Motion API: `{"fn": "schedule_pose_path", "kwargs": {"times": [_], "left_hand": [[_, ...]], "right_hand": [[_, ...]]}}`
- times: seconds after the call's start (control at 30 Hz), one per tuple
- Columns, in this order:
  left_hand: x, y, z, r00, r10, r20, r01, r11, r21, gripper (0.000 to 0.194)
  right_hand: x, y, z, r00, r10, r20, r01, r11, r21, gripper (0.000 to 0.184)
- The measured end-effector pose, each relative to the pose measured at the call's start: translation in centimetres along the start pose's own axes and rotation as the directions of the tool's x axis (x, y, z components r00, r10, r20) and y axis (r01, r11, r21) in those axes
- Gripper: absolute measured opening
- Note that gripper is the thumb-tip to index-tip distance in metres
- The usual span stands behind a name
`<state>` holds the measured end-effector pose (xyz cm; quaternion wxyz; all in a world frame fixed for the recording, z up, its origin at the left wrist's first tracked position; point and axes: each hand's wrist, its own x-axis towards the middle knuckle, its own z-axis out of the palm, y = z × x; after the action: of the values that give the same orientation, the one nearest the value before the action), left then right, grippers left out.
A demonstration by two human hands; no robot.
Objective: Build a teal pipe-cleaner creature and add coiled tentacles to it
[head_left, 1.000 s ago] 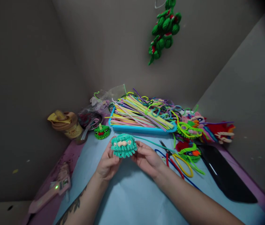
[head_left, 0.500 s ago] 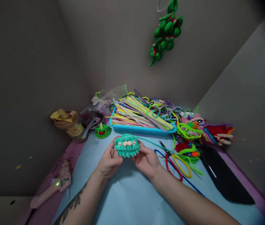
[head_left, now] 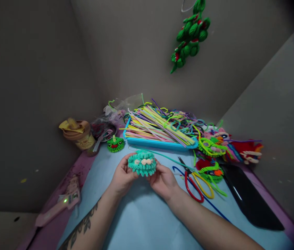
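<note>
Between my two hands is a teal pipe-cleaner animal head (head_left: 142, 168), with a pale peach piece at its middle and a pearly bead eye showing on the left. My left hand (head_left: 123, 176) grips its left side, thumb in front. My right hand (head_left: 164, 178) holds its right side, and some of those fingers are hidden behind it. The head is held above a light blue sheet (head_left: 141, 218). Just beyond it on the left sits a green pipe-cleaner frog-like head (head_left: 115, 144). Red and yellow handled scissors (head_left: 194, 182) lie right of my right hand.
A blue tray (head_left: 159, 143) piled with pastel pipe cleaners stands at the back. A lidded cup (head_left: 80, 136) and a pink glue gun (head_left: 60, 208) with a lit green light are at left. Colourful pipe-cleaner figures (head_left: 211, 170) and a black tray (head_left: 253, 198) lie at right.
The teal head has turned slightly between my hands, its front now angled more to the right. Both hands keep their hold. The whole view has shifted slightly.
</note>
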<state>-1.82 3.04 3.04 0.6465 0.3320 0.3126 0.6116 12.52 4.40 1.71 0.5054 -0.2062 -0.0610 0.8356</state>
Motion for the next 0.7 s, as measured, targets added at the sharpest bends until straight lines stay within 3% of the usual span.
{"fn": "schedule_pose_path", "kwargs": {"times": [0.2,0.43,0.7], "left_hand": [[0.07,-0.06,-0.20,1.000,0.012,-0.002,-0.012,0.999,-0.031,0.062],[0.03,-0.17,0.15,0.998,0.030,0.046,-0.030,1.000,-0.003,0.074],[0.01,-0.36,-0.15,0.998,0.056,0.016,-0.055,0.998,-0.022,0.061]], "right_hand": [[-0.03,0.16,-0.25,0.999,0.030,0.022,-0.031,0.999,0.029,0.026],[0.09,0.19,-0.17,1.000,0.009,-0.024,-0.008,0.998,0.060,0.024],[-0.24,0.51,0.26,0.999,0.001,-0.053,0.001,0.999,0.043,0.024]]}}
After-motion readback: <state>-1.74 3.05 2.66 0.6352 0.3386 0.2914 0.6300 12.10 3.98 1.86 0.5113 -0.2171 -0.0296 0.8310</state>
